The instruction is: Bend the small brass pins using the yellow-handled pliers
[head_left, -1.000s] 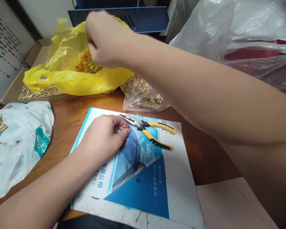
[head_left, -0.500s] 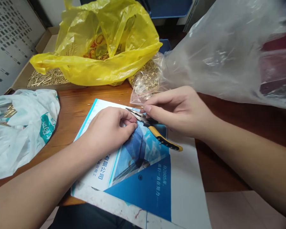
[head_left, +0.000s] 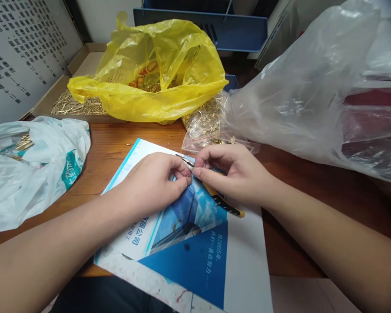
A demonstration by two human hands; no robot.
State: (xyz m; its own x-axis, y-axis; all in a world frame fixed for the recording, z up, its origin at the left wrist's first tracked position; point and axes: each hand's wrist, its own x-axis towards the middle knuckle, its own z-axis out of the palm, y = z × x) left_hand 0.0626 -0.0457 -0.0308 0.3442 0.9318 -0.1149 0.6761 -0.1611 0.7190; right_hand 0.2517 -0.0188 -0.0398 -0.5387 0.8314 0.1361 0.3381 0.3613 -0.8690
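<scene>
Pliers [head_left: 227,207] on brochure [head_left: 195,256] on counter [head_left: 111,148], nose between the fingertips | left hand [head_left: 153,182], right hand [head_left: 239,174] both pinched tight there, item too small to tell | brochure probably catches dropped bits

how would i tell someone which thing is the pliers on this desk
Find the blue and white brochure lying on the wooden desk. The pliers lie on it, partly under the right hand. Unlike the yellow bag behind, they are a metal tool with yellow-and-black handles and a thin nose.
</scene>
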